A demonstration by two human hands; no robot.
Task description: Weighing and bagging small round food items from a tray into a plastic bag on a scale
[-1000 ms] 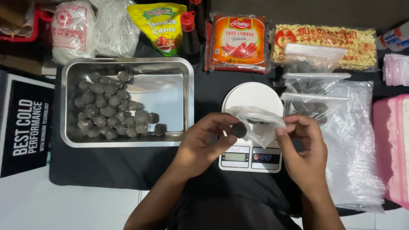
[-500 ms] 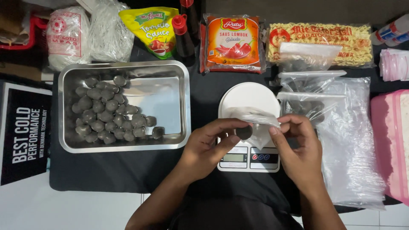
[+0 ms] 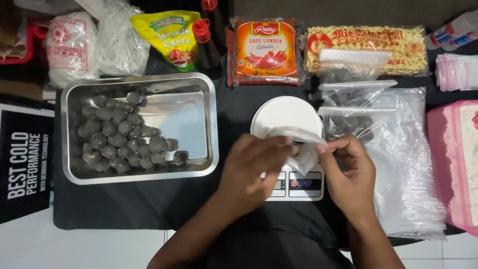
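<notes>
Both hands meet over a small white kitchen scale on the dark table mat. The left hand and the right hand pinch a small clear plastic bag between them, fingers closed on its upper edge from either side, so that the bag hangs open just above the scale's front, over its display. Whether anything lies inside the bag cannot be told (the film is too crumpled and glossy). To the left, well apart from the hands, stands a steel tray with a heap of grey meatballs gathered in its left half. Just beside the right hand, to its right, lie filled clear bags on a stack of flat plastic bags. Along the far edge lie a yellow sauce pouch, an orange sauce pouch and a packet of dry noodles.
</notes>
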